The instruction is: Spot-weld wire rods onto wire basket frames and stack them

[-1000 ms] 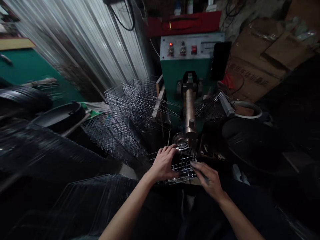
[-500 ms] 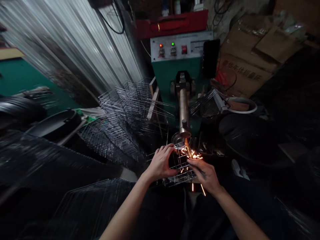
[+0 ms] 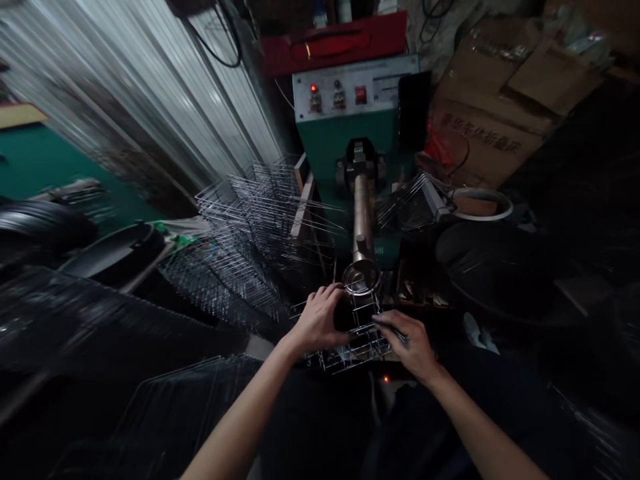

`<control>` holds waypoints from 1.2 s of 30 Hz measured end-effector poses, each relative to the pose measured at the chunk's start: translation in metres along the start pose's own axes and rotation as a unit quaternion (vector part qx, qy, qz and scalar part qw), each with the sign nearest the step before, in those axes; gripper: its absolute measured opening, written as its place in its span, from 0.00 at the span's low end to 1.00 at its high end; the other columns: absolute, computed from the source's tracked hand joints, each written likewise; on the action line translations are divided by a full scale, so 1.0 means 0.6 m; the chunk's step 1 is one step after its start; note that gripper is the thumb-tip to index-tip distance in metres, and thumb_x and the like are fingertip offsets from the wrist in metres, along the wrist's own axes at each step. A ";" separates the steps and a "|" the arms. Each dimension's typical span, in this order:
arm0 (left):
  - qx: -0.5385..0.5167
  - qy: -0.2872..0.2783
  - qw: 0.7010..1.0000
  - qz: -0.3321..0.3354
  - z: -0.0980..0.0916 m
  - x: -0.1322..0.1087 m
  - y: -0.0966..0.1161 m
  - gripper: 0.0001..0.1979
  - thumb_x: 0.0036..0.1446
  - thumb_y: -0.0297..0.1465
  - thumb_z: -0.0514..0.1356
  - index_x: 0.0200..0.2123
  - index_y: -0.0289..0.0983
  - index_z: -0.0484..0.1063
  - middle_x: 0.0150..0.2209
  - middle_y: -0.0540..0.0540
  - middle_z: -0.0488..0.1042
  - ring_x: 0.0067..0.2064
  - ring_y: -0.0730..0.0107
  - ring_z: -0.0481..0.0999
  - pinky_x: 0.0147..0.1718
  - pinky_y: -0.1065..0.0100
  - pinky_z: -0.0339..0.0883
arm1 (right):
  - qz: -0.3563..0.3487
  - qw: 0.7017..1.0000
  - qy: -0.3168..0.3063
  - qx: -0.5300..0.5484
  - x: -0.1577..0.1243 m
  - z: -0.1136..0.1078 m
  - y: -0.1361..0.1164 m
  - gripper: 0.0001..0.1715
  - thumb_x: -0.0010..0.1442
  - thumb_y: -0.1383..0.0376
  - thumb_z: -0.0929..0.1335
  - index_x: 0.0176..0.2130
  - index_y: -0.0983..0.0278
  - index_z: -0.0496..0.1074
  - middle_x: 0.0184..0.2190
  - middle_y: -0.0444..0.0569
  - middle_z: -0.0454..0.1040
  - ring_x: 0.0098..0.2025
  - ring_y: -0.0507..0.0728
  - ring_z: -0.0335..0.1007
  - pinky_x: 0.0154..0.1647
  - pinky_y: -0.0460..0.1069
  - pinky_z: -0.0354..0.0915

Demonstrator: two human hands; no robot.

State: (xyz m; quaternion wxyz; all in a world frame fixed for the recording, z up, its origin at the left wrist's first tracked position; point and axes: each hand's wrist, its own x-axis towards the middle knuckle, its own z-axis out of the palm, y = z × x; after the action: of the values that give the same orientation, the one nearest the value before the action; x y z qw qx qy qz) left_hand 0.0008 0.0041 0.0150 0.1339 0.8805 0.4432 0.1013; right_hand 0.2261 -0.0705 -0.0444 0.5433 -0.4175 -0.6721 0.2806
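Note:
A small wire rack (image 3: 364, 330) of thin metal rods lies between my two hands, below the tip of a spot welder's arm (image 3: 363, 220). My left hand (image 3: 317, 321) grips the rack's left side, thumb low and fingers curled over its far edge. From the right, my right hand (image 3: 407, 341) pinches the rack's wires between thumb and fingers. The welder's round lower electrode holder (image 3: 361, 280) sits just beyond the rack's far end; the exact contact is too dark to make out. One small orange spark glows below the rack.
Behind stands the green welder body (image 3: 345, 150) with a red lamp lit on its panel (image 3: 375, 87). Stacked wire grids (image 3: 250, 227) crowd the left. At right are a cardboard box (image 3: 480, 127), a round pan (image 3: 483, 203) and a dark round seat (image 3: 490, 273).
The shower of sparks at the welder tip has died away, and the green lamp has gone dark. Both hands keep their hold on the rack. The view has shifted slightly.

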 end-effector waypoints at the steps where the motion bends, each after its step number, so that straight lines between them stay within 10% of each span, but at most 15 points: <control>1: 0.002 -0.002 1.000 0.004 -0.002 0.004 -0.002 0.41 0.37 0.43 0.72 0.55 0.41 0.64 0.63 0.38 0.63 0.59 0.45 0.65 0.55 0.48 0.61 | 0.001 1.000 0.003 -0.001 0.002 0.002 0.001 0.13 0.67 0.66 0.68 0.49 0.57 0.78 0.41 0.49 0.80 0.44 0.58 0.78 0.47 0.52 0.73; 36: -0.083 -0.002 0.994 0.073 -0.006 0.087 -0.071 0.40 0.34 0.40 0.75 0.52 0.39 0.66 0.57 0.39 0.68 0.57 0.47 0.69 0.58 0.49 0.62 | 0.053 0.991 0.060 -0.108 0.046 0.021 0.038 0.18 0.66 0.53 0.67 0.30 0.62 0.71 0.29 0.46 0.72 0.33 0.55 0.70 0.35 0.49 0.63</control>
State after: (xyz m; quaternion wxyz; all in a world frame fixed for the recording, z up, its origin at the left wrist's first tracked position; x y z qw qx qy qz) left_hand -0.0020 0.0713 0.0078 0.1998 0.8966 0.3671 0.1461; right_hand 0.2179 -0.0346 -0.0529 0.5188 -0.5246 -0.6417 0.2095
